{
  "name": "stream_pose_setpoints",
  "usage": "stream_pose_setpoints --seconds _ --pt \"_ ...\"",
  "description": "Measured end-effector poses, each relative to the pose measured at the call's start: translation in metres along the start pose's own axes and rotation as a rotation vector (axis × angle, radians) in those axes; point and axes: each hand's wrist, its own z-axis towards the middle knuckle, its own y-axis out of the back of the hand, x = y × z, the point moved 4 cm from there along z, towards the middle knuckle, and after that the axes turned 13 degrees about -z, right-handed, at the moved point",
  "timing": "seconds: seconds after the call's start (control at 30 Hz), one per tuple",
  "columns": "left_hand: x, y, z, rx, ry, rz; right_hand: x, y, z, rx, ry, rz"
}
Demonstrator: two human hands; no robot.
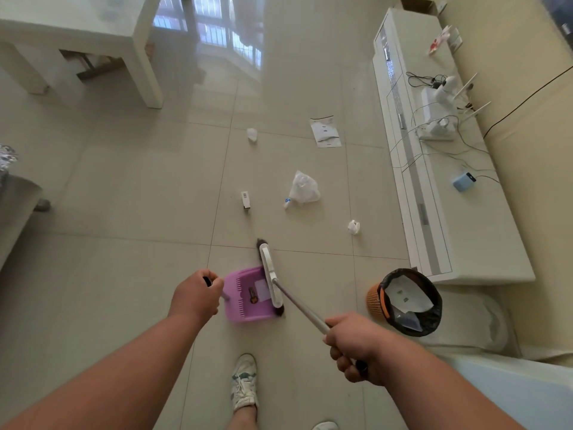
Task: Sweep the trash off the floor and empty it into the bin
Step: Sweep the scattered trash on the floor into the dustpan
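Ahead, plastic bag [303, 188], paper wads litter floor [124, 187] — left hand [196, 295] grips dustpan [248, 294], right hand [353, 346] broom [273, 279]

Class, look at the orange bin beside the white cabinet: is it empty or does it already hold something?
Not empty: the orange bin holds white paper inside its black liner.

Floor [124, 187]: large pale glossy tiles, reflecting a barred window [214, 29] at top centre. White table [93, 35] upper left. Long white low cabinet [440, 187] along the cream wall [527, 125] at right, carrying cables and small devices. Daylight, even.
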Motion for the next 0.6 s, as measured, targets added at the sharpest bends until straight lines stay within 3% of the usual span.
stream_pose_setpoints --seconds 0.3,0.6 --pt "0.009 0.012 -0.002 -0.079 0.021 -0.108 0.007 0.015 -0.021 -0.094 0.031 0.023" --pt "-0.025 0.052 0.010 -0.181 0.004 -0.184 0.057 0.019 -0.025 -0.118 0.068 0.098"
